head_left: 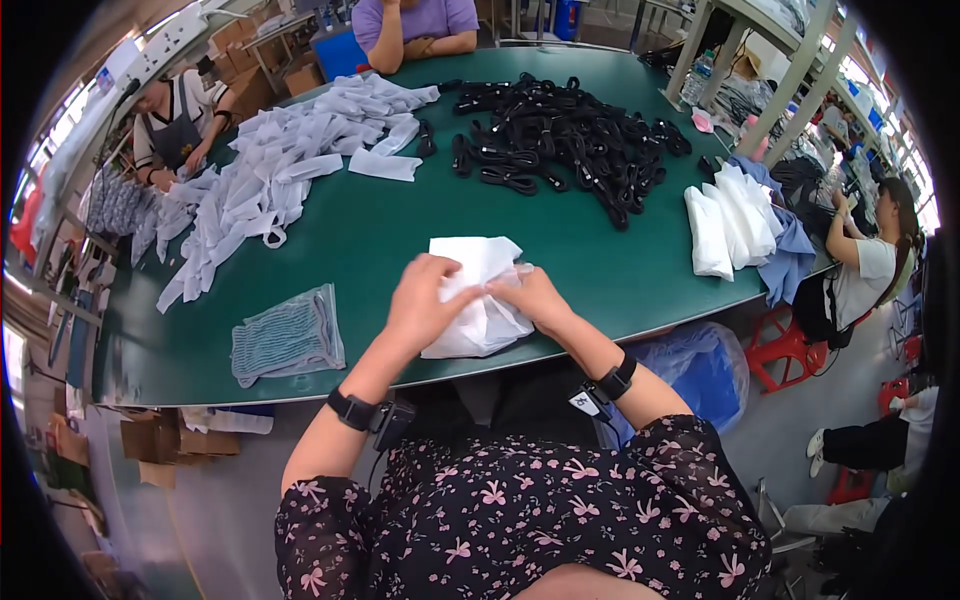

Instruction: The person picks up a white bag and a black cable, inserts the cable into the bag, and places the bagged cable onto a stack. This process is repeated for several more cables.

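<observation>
At the near edge of the green table (600, 270), a stack of thin white plastic bags (485, 258), or a similar soft sheet material, lies between my hands. My left hand (425, 300) is closed on its left side, thumb pointing inward. From the other side my right hand (535, 300) pinches the crumpled upper layer, its thumb close to the left thumb. To the left rests a clear bag of grey-green striped pieces (288, 338). Beyond my hands lie a heap of black coiled cables (570, 140) and a heap of whitish wrapped strips (300, 140).
White folded bundles (735, 225) sit on blue cloth (790, 250) at the table's right edge. Below stand a blue bin with a clear liner (695, 375) and a red stool (785, 350). People sit at the far, left and right sides. Cardboard boxes (180, 440) lie under the left end.
</observation>
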Motion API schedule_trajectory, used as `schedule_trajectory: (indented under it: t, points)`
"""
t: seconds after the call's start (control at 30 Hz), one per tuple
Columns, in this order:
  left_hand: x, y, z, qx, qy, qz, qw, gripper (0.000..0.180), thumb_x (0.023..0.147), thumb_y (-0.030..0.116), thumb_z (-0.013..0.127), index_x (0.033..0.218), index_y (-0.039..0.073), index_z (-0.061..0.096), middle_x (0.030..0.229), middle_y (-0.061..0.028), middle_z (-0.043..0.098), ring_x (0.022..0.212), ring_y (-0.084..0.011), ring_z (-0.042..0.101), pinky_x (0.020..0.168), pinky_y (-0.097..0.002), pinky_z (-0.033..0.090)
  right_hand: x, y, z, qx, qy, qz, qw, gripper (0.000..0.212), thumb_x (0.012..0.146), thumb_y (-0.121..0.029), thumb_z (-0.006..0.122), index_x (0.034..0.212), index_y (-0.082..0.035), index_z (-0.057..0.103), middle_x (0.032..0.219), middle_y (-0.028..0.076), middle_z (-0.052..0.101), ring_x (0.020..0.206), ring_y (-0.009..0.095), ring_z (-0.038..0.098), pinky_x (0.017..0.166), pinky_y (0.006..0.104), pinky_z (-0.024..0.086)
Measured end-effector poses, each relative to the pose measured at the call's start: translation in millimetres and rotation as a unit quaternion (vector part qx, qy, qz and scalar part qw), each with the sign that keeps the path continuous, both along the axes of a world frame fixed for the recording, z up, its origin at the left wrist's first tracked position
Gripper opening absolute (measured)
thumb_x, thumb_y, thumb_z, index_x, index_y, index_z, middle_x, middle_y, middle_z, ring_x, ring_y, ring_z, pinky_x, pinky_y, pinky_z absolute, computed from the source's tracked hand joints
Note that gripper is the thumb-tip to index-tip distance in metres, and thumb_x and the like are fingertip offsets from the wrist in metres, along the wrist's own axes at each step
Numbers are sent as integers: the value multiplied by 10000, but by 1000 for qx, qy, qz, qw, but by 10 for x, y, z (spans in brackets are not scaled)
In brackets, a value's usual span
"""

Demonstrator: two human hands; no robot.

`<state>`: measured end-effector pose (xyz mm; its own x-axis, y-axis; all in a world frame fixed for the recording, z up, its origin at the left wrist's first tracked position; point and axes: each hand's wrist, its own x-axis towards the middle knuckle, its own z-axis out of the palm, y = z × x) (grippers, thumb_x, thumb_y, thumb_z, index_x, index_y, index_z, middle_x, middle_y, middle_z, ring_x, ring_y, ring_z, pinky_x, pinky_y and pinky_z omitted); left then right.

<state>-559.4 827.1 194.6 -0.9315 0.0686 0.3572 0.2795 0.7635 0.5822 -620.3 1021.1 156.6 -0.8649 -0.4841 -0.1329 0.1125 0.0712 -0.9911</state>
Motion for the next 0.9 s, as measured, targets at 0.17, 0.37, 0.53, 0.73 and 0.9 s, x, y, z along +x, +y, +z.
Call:
schedule_trajectory:
  t: [0.17,0.37,0.53,0.73,0.9]
  points:
    - [-154,164,-2,-50,-62,-57,995,219,829,175,706,934,5,618,798,-98,587,705,-226,593,650,-332,490,-29,-122,48,-33,12,-5,999,278,830,-192,742,966,45,687,867,51,698,764,118,636,679,282,509]
    - [-226,-166,-82,351,-154,2,924,128,873,139,645,884,25,587,697,-40,571,564,-149,545,549,-276,453,-222,343,-141,122,94,-67,986,256,812,-175,751,965,21,690,847,87,697,736,162,646,674,297,508]
    - [-159,-78,12,496,-192,24,846,58,917,81,562,864,62,552,712,-2,560,560,-73,500,532,-214,406,-40,383,286,152,421,-268,854,204,828,-165,719,885,27,678,758,55,655,698,139,610,647,286,496]
    - [-228,185,-63,460,-162,-35,872,87,936,117,556,917,32,558,768,-14,568,624,-85,522,578,-220,421,-87,61,287,142,359,-63,920,237,825,-168,696,883,61,677,692,94,650,613,171,624,596,299,497]
    - [6,204,-243,178,-8,25,984,329,962,216,558,1182,-22,507,1150,-144,537,1044,-190,530,848,-301,445,-424,-46,2,264,84,-3,961,262,799,-178,715,935,46,707,733,103,696,558,160,619,567,292,499]
